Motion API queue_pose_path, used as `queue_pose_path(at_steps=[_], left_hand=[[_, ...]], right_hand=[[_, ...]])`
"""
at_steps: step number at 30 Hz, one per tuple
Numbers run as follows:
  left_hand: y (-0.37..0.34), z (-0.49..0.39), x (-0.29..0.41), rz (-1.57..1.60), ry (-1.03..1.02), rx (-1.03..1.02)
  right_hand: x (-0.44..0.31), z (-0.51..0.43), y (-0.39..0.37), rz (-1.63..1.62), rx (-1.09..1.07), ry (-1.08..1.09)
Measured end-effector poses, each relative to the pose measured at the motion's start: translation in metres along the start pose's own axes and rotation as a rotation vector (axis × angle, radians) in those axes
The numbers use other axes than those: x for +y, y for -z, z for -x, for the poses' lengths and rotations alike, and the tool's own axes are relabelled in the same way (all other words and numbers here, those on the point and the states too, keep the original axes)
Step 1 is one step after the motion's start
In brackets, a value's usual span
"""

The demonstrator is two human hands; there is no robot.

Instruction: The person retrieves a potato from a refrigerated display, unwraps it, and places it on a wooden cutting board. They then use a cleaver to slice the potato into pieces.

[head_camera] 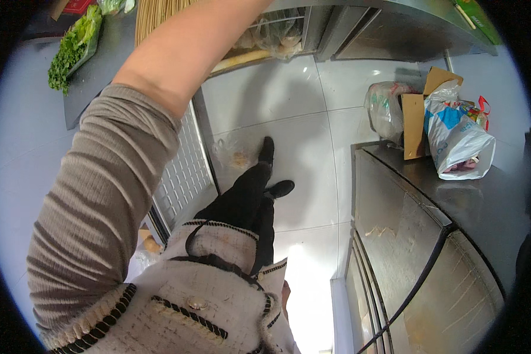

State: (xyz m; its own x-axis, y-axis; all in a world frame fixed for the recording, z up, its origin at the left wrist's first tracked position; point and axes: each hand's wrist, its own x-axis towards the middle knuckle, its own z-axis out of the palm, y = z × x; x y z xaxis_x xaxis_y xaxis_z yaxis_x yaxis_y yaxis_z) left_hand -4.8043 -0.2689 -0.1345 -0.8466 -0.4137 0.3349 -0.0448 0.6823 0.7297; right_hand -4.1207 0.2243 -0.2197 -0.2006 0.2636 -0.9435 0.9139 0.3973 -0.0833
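My left arm (168, 57), its ribbed sleeve pushed up to the elbow, reaches forward over a counter; the left hand itself is beyond the top of the picture. A bundle of thin bamboo sticks (152, 20) lies on the counter beside the forearm. Below the forearm, an open compartment holds food in clear plastic bags (279, 33). A door with a ribbed inner panel (183, 170) stands open close to my legs. Only a sliver of skin, apparently my right hand (286, 297), shows past the jacket's edge; its fingers are hidden.
Leafy greens (73, 57) in plastic lie on the left counter. A metal cabinet (398, 199) stands at right, carrying a cardboard box (413, 128) and a white plastic bag (460, 137). A black cable (418, 290) hangs across its side. A clear bag (232, 152) lies by my shoes.
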Motion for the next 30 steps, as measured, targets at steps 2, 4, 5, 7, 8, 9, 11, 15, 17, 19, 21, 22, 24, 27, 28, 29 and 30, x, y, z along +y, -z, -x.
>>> queue_pose_path(at_steps=[2,4,5,7,8,9,11,15,17,19,21,22,24,27,28,29,30], left_hand=[[0.005,0.014,0.0,0.489,0.128,-0.122],[0.014,0.04,0.002,0.93,0.13,-0.433],[0.017,0.065,0.002,0.972,0.114,-0.568],[0.022,0.141,0.002,0.944,0.076,-0.701],[0.019,0.182,0.009,0.795,0.078,-0.725],[0.016,0.223,0.017,0.712,0.167,-0.843],[0.015,0.305,0.036,0.839,0.263,-0.946],[0.027,0.435,0.07,0.699,0.416,-1.037],[0.028,0.478,0.079,0.508,0.381,-1.003],[0.021,0.51,0.071,0.681,0.441,-1.002],[0.009,0.542,0.047,0.907,0.52,-0.885],[0.002,0.56,0.031,0.991,0.809,-0.804],[-0.01,0.592,-0.027,0.65,0.894,-0.502],[-0.014,0.637,-0.139,0.22,1.104,-0.098],[-0.014,0.652,-0.175,0.15,1.07,0.038],[-0.013,0.668,-0.21,0.107,1.172,0.042],[-0.015,0.681,-0.246,0.151,1.238,0.056]], right_hand=[[-0.033,0.002,0.004,0.011,0.034,-0.008],[-0.076,0.006,0.009,-0.316,-0.002,-0.017],[-0.102,0.007,0.008,-0.517,0.035,-0.053],[-0.161,0.005,0.015,-0.647,-0.032,0.134],[-0.193,0.002,0.019,-0.664,-0.114,0.175],[-0.223,0.001,0.023,-0.737,-0.253,0.275],[-0.272,0.0,0.023,-0.905,-0.538,0.389],[-0.314,-0.015,0.018,-1.003,-0.73,0.329],[-0.306,-0.029,0.017,-0.79,-0.542,0.252],[-0.288,-0.047,0.023,-0.771,-0.528,0.178],[-0.27,-0.071,0.034,-0.639,-0.597,0.222],[-0.259,-0.083,0.041,-0.522,-0.5,0.213],[-0.24,-0.105,0.057,-0.385,-0.505,0.165],[-0.213,-0.139,0.07,-0.299,-0.537,0.051],[-0.201,-0.149,0.072,-0.274,-0.524,-0.004],[-0.192,-0.159,0.073,-0.253,-0.48,-0.066],[-0.184,-0.168,0.075,-0.247,-0.542,-0.059]])
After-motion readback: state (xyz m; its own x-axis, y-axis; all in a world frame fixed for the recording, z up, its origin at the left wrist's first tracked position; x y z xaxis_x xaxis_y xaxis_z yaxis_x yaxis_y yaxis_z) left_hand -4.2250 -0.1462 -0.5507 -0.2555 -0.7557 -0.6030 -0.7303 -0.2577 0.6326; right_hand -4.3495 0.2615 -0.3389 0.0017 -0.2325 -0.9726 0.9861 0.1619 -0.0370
